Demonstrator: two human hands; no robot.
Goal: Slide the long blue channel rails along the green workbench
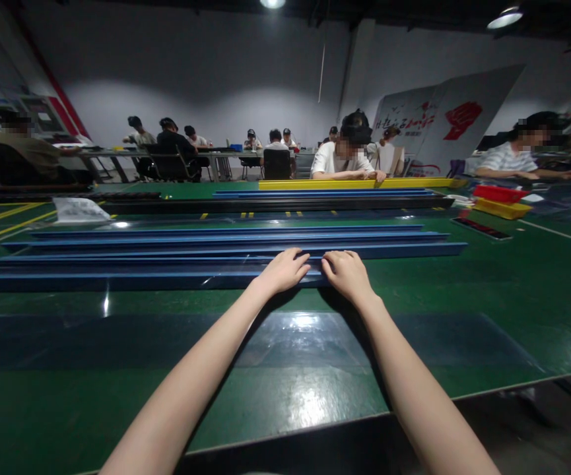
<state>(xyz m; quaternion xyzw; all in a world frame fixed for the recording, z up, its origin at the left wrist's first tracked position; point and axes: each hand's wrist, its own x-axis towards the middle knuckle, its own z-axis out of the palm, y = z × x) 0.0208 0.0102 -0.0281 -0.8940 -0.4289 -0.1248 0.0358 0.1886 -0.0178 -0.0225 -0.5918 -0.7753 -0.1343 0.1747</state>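
Note:
Long blue channel strips (235, 251) lie side by side across the green table (443, 297). My left hand (285, 269) rests over the nearest blue channel strip (131, 272), close to its right end, with the fingers bent over it and the thumb on the near side. Just to the right, my right hand (345, 269) curls its fingers and thumb at the end of the same strip. A narrow gap separates the two hands. The undersides of the fingers are hidden. Between my forearms and beyond them lies a clear plastic sheet (414, 336), flat on the table.
Farther back lie black strips (285, 203) and a yellow strip (354, 185), where a person (337, 158) leans over. Red (499, 193) and yellow trays (503, 209) and a phone-like dark slab (482, 229) are at right. A crumpled white sheet (80, 210) lies at left.

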